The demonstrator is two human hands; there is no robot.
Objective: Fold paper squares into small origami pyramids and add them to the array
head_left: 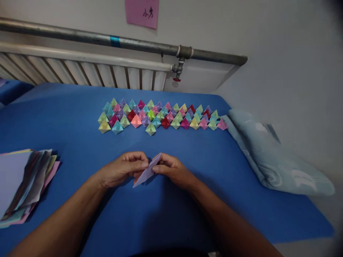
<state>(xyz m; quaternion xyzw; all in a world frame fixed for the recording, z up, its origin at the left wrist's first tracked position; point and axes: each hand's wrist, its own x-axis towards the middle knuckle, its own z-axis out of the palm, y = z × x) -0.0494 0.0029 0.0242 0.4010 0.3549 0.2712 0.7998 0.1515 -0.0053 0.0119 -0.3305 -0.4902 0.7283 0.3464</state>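
Between my two hands is a folded piece of lilac paper [147, 174], tilted, with one point toward the upper right and the other toward the lower left. My left hand [125, 167] pinches its left side with thumb and fingers. On the upper right part, my right hand [170, 168] grips it, thumb in front and fingers behind. Beyond the hands stand rows of small folded paper boats [150, 129] in green, pink, red, yellow, blue and purple.
At the left lies a stack of coloured paper sheets [14, 175] on the blue table surface [66, 142]. A folded light-blue blanket [270, 160] lies at the right against the wall. Behind are a white radiator [93, 75], a metal pipe [80, 35] and a pink note [142, 12].
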